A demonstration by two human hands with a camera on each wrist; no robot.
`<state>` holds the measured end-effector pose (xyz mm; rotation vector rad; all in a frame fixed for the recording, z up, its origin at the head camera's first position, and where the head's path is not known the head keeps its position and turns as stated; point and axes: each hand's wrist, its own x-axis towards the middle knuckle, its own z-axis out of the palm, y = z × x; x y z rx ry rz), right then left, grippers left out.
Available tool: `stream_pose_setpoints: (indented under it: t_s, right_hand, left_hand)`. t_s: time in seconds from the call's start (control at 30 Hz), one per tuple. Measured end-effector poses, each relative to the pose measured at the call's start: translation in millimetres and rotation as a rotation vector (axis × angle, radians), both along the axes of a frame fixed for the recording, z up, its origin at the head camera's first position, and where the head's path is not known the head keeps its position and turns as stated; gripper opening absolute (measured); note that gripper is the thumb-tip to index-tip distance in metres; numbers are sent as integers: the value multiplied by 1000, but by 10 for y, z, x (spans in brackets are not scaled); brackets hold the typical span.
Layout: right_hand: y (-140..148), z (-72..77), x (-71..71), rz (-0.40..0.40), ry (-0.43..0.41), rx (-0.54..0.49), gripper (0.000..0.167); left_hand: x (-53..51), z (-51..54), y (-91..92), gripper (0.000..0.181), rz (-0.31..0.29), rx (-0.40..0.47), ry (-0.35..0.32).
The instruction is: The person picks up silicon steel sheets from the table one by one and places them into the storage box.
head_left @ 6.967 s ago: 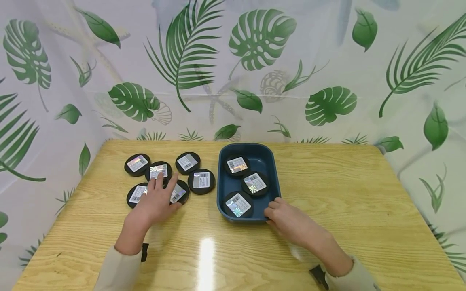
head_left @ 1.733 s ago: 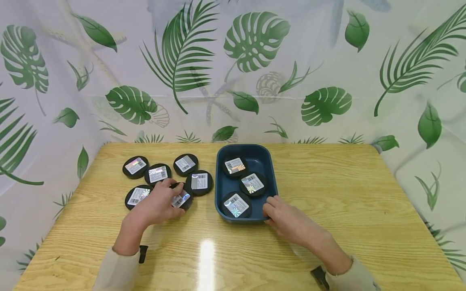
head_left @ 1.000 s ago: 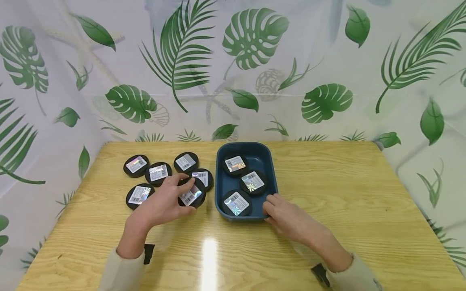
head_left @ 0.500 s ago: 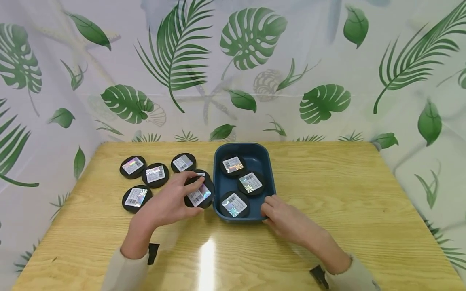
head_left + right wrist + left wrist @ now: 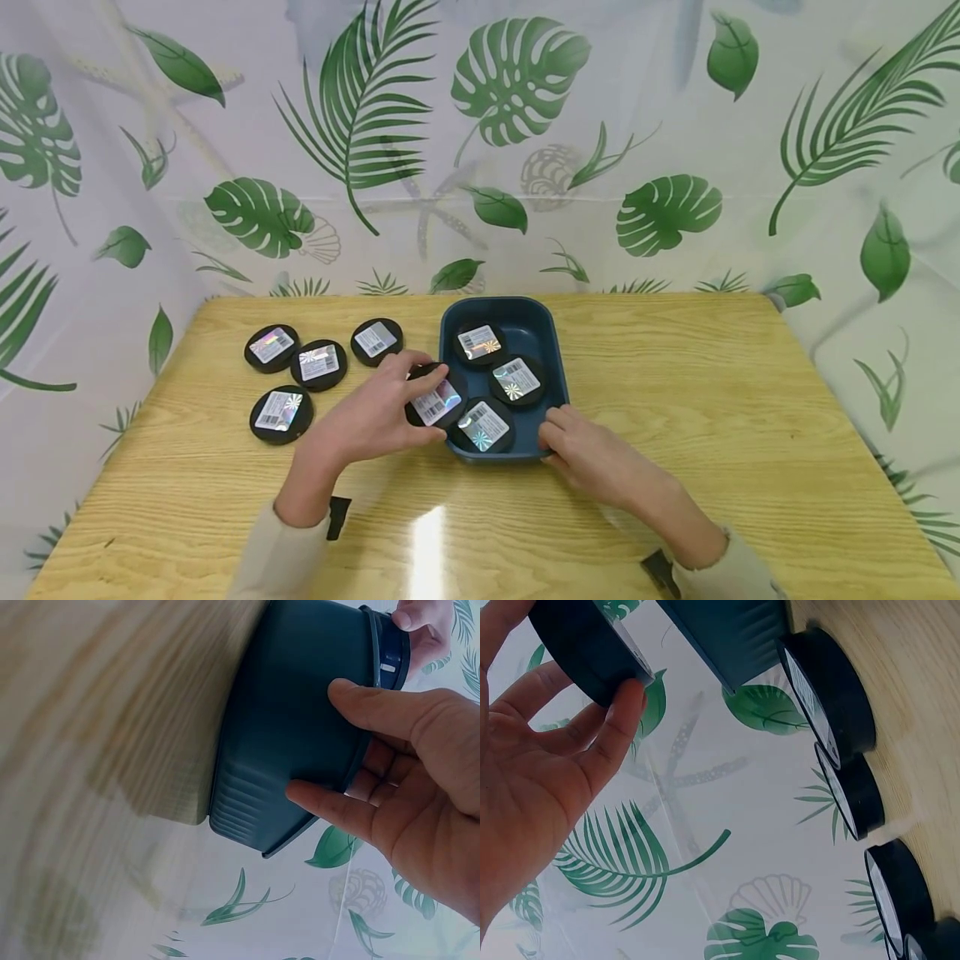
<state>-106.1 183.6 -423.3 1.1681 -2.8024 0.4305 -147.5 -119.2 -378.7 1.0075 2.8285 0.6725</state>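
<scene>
Roughly a third in, by my read. Three black discs lie label-up inside the blue bin (image 5: 529, 332): a far disc (image 5: 480, 342), a middle disc (image 5: 517, 379) and a near disc (image 5: 484, 425). One more, the held disc (image 5: 437, 405), is in hand at the bin's left side. On the table (image 5: 690, 392) the head view shows four more, all left of the bin: a loose disc (image 5: 377, 342) off its far half, a middle-left disc (image 5: 318, 365) and a far-left disc (image 5: 272, 348) side by side farther out, and a near-left disc (image 5: 281, 414) off its near half. The left wrist view has a big disc (image 5: 838, 694) close to the bin, probably a fifth, masked by hand in the head view. Left hand (image 5: 375, 412) pinches the held disc by its edge, thumb on the near side, fingers on the far side; the disc sits at the fingertips on the bin side of the palm, label up, overlapping the bin's left rim as seen from above. Can't tell if it touches the rim. Right hand (image 5: 588, 454) grips the bin's near-right corner, fingers bent over the rim; no disc in it.
</scene>
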Motion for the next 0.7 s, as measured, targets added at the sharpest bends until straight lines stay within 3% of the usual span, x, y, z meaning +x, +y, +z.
stream_pose_setpoints:
  t_s: [0.33, 0.7]
  right_hand:
    - [15, -3, 2, 4, 3, -17, 23]
    - [21, -19, -3, 10, 13, -25, 24]
  left_hand:
    - [-34, -32, 153, 75, -19, 7, -50]
    - [-81, -123, 314, 76, -74, -7, -6]
